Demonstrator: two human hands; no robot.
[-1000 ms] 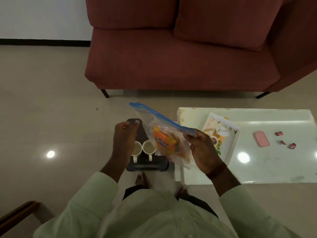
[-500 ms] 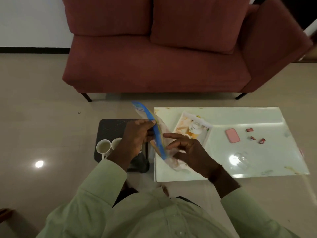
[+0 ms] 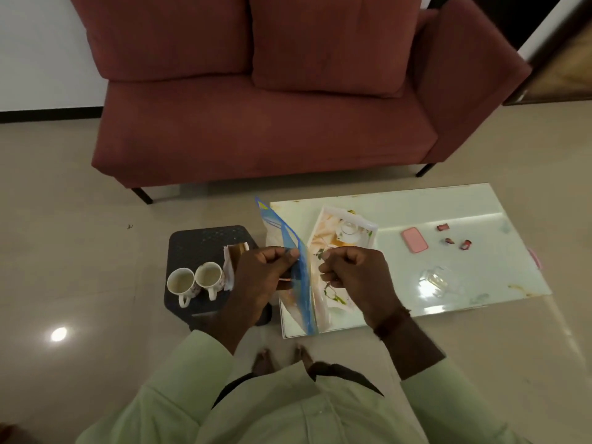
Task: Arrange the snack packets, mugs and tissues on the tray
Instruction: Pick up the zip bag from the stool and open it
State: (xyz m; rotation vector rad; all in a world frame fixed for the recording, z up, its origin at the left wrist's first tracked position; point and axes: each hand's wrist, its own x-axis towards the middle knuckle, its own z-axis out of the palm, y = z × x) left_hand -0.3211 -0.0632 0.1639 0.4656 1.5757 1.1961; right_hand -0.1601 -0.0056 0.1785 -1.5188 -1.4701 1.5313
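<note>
head view: zip bag [image 3: 301, 277] pinched between left hand [image 3: 266, 274] and right hand [image 3: 352, 277].

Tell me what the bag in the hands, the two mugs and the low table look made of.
Bag: thin clear plastic film with a blue zip strip; it creases and shows through. Both the left hand and right hand pinch its top edge. Mugs: probably glazed ceramic, white and glossy with a small print. Table: glossy, mirror-like top reflecting ceiling lights, so glass or polished stone; cannot tell which.
</note>
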